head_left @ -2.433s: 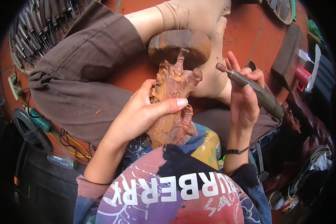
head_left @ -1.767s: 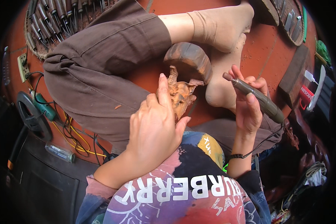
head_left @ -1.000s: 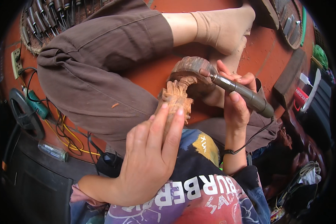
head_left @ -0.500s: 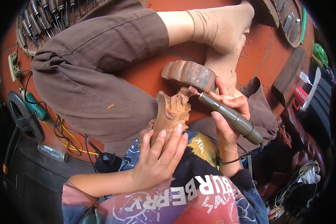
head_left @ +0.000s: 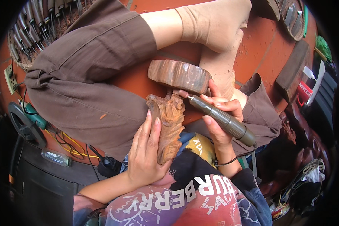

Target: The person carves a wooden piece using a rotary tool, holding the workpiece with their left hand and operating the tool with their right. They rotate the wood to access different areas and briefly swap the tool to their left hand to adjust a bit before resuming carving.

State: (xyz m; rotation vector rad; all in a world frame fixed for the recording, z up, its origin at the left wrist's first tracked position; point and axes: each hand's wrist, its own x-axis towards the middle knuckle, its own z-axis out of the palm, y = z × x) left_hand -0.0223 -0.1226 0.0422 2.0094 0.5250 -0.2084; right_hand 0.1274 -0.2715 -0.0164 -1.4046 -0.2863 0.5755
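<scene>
Your left hand (head_left: 147,156) is closed on the wood carving (head_left: 171,126). Its fingers lie along the left side of the carving, and the palm cups the end near your tummy. The carving sits in front of your bright shirt (head_left: 199,201), tilted a little, with its bumpy edge on the right.

At the far end of the carving, a thin neck (head_left: 174,94) goes to a thick round wood block (head_left: 179,76).

Your right hand (head_left: 224,120) is to the right of the carving. It is clamped on a dark green power tool (head_left: 231,124), with the thumb on the near side and fingers on the far side. The small brown tip (head_left: 183,93) of the tool is right at the neck, but I cannot tell if it touches. A black cord (head_left: 229,163) hangs from the tool's back end.

Left of the carving is your bent leg in brown pants (head_left: 90,71). Well to the right of it are a long dark wood bar (head_left: 293,69) and a red mug (head_left: 304,93).
</scene>
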